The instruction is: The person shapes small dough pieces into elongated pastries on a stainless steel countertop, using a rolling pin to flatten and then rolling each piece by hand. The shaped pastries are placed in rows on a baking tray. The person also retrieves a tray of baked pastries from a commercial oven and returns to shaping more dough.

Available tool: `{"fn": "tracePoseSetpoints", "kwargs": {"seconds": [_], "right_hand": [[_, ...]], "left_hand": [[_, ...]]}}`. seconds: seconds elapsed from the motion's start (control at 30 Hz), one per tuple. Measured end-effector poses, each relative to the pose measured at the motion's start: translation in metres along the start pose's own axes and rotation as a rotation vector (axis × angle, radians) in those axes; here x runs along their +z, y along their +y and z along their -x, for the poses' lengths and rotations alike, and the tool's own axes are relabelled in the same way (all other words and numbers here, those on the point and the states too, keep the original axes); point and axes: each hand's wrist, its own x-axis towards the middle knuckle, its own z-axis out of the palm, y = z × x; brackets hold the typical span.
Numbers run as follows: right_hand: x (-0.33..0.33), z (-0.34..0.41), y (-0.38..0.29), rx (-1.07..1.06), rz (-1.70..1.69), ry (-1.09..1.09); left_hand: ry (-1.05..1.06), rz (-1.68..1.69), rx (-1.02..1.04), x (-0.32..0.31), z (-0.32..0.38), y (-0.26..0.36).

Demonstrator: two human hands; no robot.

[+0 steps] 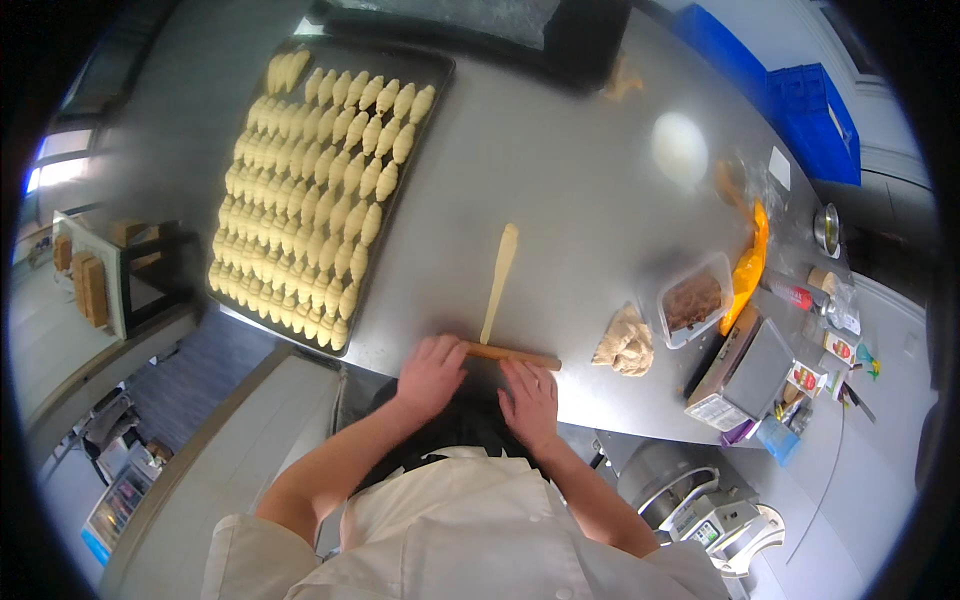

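A thin wooden rolling pin [517, 355] lies across the near edge of the steel worktable. My left hand [433, 375] covers its left end with curled fingers. The fingers of my right hand [530, 397] rest on the pin towards its right end. A long, narrow strip of dough [501, 277] stretches away from the pin, its near tip meeting the wood and its far end wider. To the left, rows of rolled, crescent-style dough pieces [322, 187] fill a dark baking tray [397, 191]; a few slimmer pieces [287, 71] sit in its far left corner.
A crumpled brown cloth [626, 341] lies right of my hands, beside a clear plastic tub [697, 300] of brown filling. Beyond are an orange piping bag [748, 262], a box-shaped appliance [739, 371] and a spray can [791, 291]. Blue crates [814, 120] stand at the far right.
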Motion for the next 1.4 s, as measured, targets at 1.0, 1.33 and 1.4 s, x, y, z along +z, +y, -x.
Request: {"fn": "tracePoseSetpoints", "kwargs": {"seconds": [1.0, 1.33, 1.4], "right_hand": [[-0.044, -0.240, 0.052, 0.144, 0.213, 0.351], [-0.134, -0.398, 0.073, 0.103, 0.221, 0.599], [-0.141, -0.391, 0.078, 0.045, 0.183, 0.669]], "left_hand": [[0.014, -0.272, 0.121, -0.035, -0.215, -0.043], [0.315, -0.348, 0.119, -0.095, -0.389, -0.039], [0.428, -0.293, 0.119, -0.104, -0.399, -0.028]]}}
